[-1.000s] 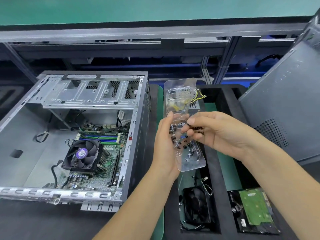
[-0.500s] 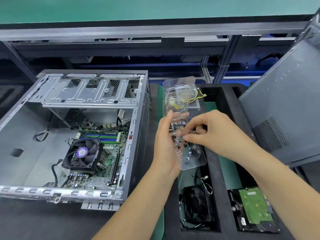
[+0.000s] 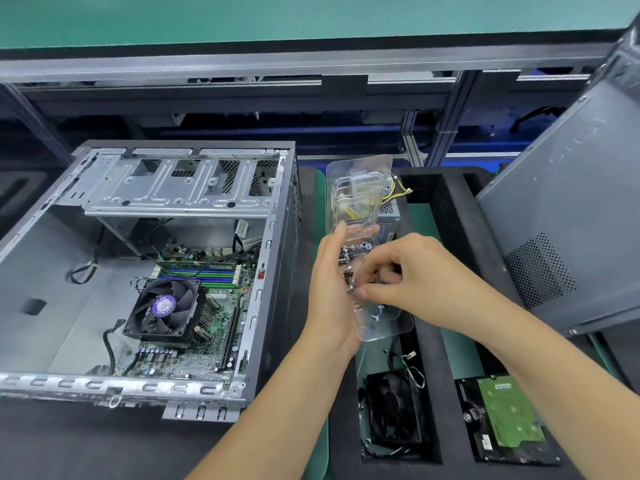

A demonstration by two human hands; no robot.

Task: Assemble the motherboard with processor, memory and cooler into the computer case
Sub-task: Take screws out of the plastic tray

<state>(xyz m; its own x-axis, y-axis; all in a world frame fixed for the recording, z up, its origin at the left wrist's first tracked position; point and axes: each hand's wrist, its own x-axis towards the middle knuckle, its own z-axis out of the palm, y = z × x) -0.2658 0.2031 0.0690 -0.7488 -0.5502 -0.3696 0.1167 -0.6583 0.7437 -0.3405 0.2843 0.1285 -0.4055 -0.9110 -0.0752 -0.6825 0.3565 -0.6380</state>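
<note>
Mostly done on placement: board (image 3: 204, 327) already sits on the case (image 3: 145, 271) floor, near right corner, with cooler (image 3: 166, 308) mounted over the CPU and memory (image 3: 199, 270) seated just beyond it. The CPU itself is hidden under the cooler, so can't confirm it by eye. What's left looks like fastening. Left hand (image 3: 329, 289) grips a clear screw tray (image 3: 367, 251), held up right of the case over the black foam bins (image 3: 433, 341). Right hand (image 3: 412, 275) has fingers curled into the tray's middle pocket, thumb and fingertips pinching at the screws (image 3: 348, 268); can't tell if one is actually caught yet. No screws visible in the board holes from here, too small to be sure. Loose cables lie across the board and case floor, so wiring also looks open. Spare fan (image 3: 393, 410) and drive (image 3: 502, 417) sit in the near bins, side panel (image 3: 568, 216) leans at far right.
</note>
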